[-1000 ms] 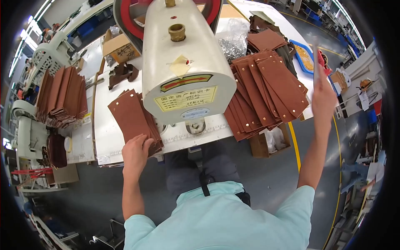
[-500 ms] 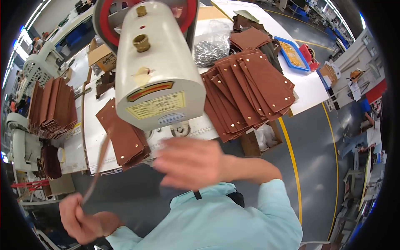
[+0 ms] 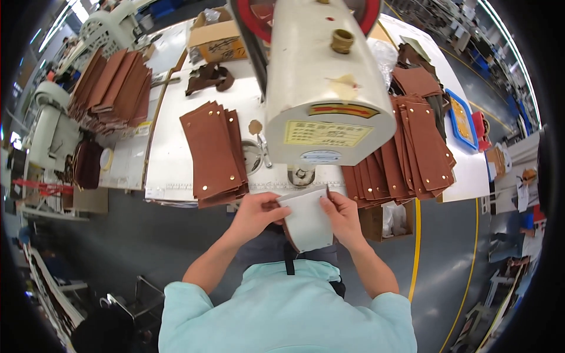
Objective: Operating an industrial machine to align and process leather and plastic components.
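Just in front of the press machine (image 3: 329,76), a leather panel (image 3: 310,222) hangs between my two hands, its pale grey side facing up and brown showing at its edges. My left hand (image 3: 259,215) pinches the panel's left edge with thumb and fingers. Its upper right corner is gripped by my right hand (image 3: 341,216). To the left of the machine head lies a stack of brown leather panels (image 3: 215,156) with metal studs at their corners. A larger pile of studded brown panels (image 3: 406,153) rests at the right, partly hidden by the machine.
A brown stack (image 3: 115,88) stands on the side table at far left. Behind the left panels are a cardboard box (image 3: 220,38) and dark leather scraps (image 3: 209,79). A blue tray (image 3: 462,120) with small golden pieces sits right; a carton (image 3: 388,222) is below the table edge.
My left hand has come up from the lower left with the panel, and my right hand has joined it there. The view has swung left, so the machine appears further right.
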Available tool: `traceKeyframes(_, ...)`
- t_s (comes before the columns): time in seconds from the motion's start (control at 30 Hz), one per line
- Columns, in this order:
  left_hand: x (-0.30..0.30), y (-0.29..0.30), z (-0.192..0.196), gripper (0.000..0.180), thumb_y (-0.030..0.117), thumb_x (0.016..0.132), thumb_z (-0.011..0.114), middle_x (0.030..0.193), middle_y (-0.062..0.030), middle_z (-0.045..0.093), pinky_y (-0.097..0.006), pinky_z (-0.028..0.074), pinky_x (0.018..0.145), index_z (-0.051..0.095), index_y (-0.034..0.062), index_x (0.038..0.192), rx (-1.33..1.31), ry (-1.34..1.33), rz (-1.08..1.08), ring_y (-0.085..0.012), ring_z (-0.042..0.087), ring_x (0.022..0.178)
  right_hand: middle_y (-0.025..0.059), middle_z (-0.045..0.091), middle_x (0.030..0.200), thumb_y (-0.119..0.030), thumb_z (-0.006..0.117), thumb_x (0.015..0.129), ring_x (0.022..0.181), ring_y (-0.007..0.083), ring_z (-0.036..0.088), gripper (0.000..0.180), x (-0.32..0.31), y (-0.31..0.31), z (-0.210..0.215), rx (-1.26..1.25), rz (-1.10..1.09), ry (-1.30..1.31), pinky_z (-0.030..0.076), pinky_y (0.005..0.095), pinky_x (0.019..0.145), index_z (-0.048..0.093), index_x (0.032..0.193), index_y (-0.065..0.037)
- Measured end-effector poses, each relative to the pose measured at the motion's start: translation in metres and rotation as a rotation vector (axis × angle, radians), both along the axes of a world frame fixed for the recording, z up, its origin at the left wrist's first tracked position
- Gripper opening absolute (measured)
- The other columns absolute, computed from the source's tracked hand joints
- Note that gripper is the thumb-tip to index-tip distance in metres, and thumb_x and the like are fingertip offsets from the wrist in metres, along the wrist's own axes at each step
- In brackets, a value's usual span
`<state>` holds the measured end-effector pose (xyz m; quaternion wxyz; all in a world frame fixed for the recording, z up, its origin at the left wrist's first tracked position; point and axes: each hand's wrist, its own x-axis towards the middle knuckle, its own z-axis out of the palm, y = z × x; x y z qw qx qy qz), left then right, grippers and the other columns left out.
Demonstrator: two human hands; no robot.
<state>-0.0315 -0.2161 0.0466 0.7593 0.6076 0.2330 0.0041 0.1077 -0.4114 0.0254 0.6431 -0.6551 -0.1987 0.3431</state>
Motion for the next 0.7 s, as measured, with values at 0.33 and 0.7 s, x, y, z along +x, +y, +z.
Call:
traceKeyframes(0.33, 0.073, 0.015, -0.046, 0.024, 0.006, 0.092, 0.07, 0.094, -0.0099, 0.072, -0.026, 0.058, 0.069, 0.069, -0.0051, 0.113, 0.164, -0.071, 0.138, -0.0116, 0.068, 0.08, 0.0038, 0.069, 0.092, -0.019, 0.059, 0.103, 0.075, 0.0057, 0.061, 0.026, 0.041, 0.025, -0.032, 0.048, -0.226, 0.215, 0.049, 0.0218, 0.067, 0.066, 0.108, 0.006)
traceKeyframes(0.7, 0.082, 0.016, -0.056, 0.021, 0.004, 0.087, 0.072, 0.083, -0.0104, 0.075, -0.025, 0.056, 0.068, 0.074, -0.0082, 0.103, 0.251, -0.004, 0.162, -0.0112, 0.069, 0.071, 0.0051, 0.07, 0.094, -0.013, 0.056, 0.103, 0.078, 0.0067, 0.062, 0.022, 0.049, 0.027, -0.04, 0.082, -0.253, 0.209, 0.05, 0.0225, 0.071, 0.067, 0.107, 0.006)
